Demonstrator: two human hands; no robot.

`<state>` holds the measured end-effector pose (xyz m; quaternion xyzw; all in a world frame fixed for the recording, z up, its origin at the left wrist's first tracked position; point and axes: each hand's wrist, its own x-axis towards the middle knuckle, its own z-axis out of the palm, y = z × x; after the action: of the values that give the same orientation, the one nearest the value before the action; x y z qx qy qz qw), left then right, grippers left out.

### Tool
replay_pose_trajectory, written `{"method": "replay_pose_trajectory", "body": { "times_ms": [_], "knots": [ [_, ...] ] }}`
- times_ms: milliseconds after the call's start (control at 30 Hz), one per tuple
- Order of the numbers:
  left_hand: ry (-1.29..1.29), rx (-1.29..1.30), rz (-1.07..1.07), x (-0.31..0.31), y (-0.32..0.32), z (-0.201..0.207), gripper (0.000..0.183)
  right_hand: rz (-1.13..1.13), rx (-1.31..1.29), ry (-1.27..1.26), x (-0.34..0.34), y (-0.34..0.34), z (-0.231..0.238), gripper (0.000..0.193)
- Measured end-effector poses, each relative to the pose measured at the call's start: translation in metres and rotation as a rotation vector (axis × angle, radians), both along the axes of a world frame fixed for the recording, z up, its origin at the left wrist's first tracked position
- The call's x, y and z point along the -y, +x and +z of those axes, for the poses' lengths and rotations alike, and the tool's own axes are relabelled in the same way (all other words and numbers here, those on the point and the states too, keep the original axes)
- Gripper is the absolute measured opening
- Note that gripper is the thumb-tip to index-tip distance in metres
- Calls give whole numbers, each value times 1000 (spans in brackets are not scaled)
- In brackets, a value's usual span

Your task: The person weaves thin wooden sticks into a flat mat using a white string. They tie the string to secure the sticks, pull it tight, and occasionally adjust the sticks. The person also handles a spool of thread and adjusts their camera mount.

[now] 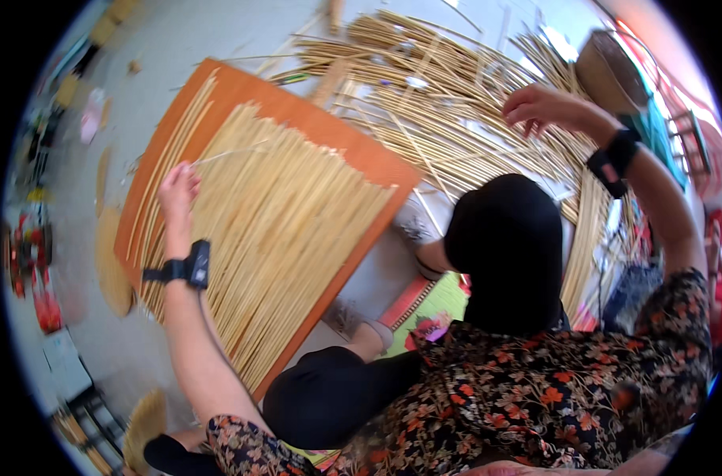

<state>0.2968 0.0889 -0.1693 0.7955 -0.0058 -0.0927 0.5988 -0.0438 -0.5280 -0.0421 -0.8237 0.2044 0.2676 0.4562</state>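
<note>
My left hand (180,189) is closed in a pinch over the left part of an orange-brown board (383,168). A thin pale strip (230,152) sticks out of its fingers toward the right. Beneath it, a row of straw-coloured sticks (277,214) lies side by side across the board, their far ends uneven. A few loose sticks (188,119) lie apart along the board's left side. At the upper right my right hand (542,109) hangs in the air with loosely bent fingers, apparently holding nothing. Below that hand spreads a big heap of similar sticks (448,119).
Beside the heap stands a brown basket (611,71). A round woven mat (113,262) lies left of the board. My black-clad knee (504,246) rises between board and heap, above a green and pink mat (432,309). Red items (31,246) sit at the far left.
</note>
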Motion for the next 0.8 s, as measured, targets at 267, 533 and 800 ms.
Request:
{"method": "replay_pose_trajectory", "body": {
  "times_ms": [267,533,800],
  "knots": [
    [-278,-292,-5,-28,-21,25,35,59,-110,29,-19,-167,-247,21],
    [-189,-457,149,-46,-46,22,37,40,-62,-225,-69,-265,-312,18],
    [-22,-495,136,-80,-101,63,33,122,110,-76,-114,-281,-317,16]
  ]
}}
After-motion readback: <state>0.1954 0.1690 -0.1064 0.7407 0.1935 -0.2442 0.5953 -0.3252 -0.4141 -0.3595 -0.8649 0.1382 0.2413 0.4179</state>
